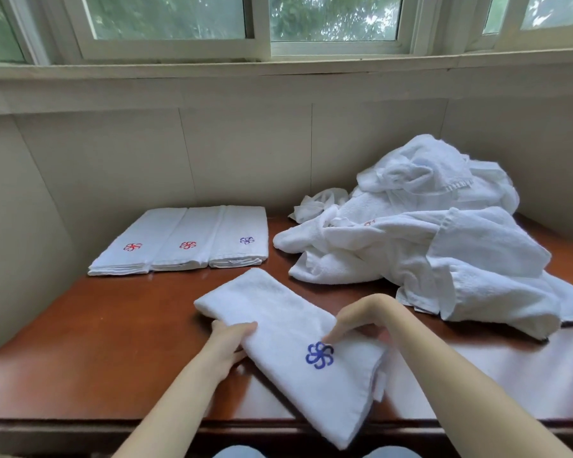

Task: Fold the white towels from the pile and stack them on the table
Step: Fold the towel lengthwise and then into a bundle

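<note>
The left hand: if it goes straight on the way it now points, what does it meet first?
The folded towel, whose edge the left hand grips. Beyond it, that line seems to lead toward the near edge of the pile, though depth is unclear.

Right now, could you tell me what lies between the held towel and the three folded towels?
Only bare wooden table separates the held towel from the folded towels, in the head view.
</note>
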